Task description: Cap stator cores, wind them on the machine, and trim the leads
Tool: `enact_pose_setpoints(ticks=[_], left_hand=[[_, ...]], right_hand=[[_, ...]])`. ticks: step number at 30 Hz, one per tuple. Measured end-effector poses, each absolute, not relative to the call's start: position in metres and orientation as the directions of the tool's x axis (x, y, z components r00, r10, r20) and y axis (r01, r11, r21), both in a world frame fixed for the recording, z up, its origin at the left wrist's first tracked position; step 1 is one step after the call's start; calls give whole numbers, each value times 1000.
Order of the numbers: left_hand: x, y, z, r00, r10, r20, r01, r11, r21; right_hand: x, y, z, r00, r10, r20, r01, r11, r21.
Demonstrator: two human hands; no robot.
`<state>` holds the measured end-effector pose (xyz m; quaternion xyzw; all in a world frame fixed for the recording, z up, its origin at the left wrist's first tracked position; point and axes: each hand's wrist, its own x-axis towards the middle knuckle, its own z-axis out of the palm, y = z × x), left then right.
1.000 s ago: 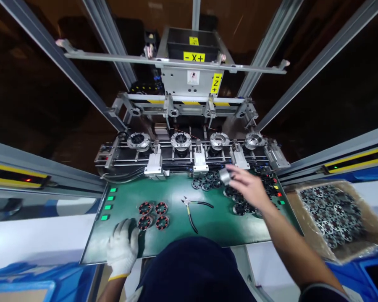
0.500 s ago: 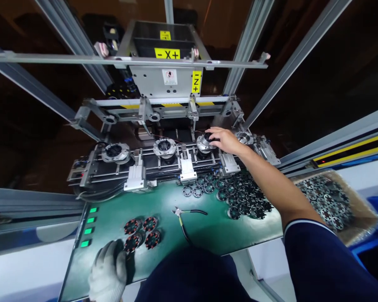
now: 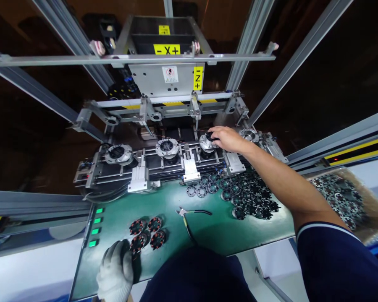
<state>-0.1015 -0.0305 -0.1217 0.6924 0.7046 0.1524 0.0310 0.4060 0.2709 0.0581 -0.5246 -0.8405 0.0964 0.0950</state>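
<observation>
My bare right hand [image 3: 225, 138] reaches to a round metal fixture [image 3: 207, 143], its fingers curled over the black slotted ring seated there; part of the ring is hidden under them. My gloved left hand [image 3: 116, 266] lies at the mat's front left edge, fingers bent together, beside several rings wound with copper-coloured wire [image 3: 139, 242]. Whether it holds anything is hidden. Two more fixtures with black rings, a middle one [image 3: 166, 147] and a left one [image 3: 119, 154], stand in the same row. Thin wire runs near the middle fixture.
Cutters [image 3: 184, 214] lie open on the green mat [image 3: 208, 235]. Many black rings [image 3: 250, 195] are piled under my right forearm. A lined box of rings [image 3: 373, 209] stands at the right. Green buttons [image 3: 95, 231] line the left edge. A metal bar [image 3: 82, 61] crosses above the machine.
The whole view has shifted slightly, so the machine and mat appear further right. My right hand stays at the same fixture, and my left hand remains beside the wound rings.
</observation>
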Motion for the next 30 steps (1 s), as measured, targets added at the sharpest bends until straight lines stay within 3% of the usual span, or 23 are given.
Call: enact_pose_setpoints(ticks=[8,30], left_hand=[[-101,-31,-122,-48,985,168,971,7,241],[-101,-32,-121,-46,986,158,975,11,220]], right_hand=[[400,269,64,-443,896,7,879,436,-191],[411,263,57,-487,872,54,853,488,-187]])
